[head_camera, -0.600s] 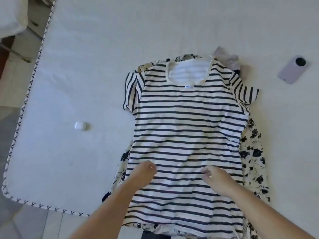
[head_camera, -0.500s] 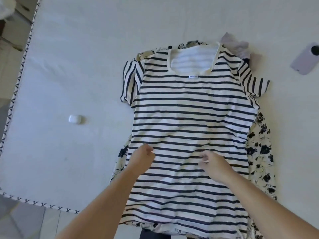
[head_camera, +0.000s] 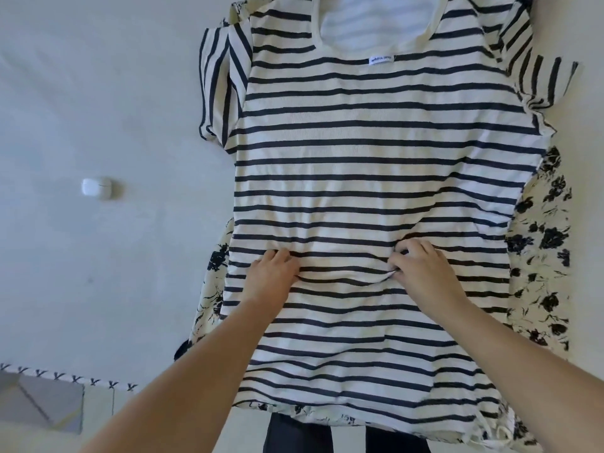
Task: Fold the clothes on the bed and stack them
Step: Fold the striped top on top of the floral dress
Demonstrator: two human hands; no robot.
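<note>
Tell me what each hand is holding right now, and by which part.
Both the left hand and the right hand pinch the cream, navy-striped cotton T-shirt at mid-body, bunching the fabric between them.

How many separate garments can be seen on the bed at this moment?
3. The striped T-shirt lies flat on top; the floral garment lies under it, showing on both sides; a dark garment peeks out below the hem. More may be hidden underneath.

A bedroom in a home: a white-sheeted bed (head_camera: 114,93) with black-stitched edging fills the view. Clothes lie spread on it beside a small white earbud case (head_camera: 96,187); tiled floor (head_camera: 42,400) shows past the corner.
</note>
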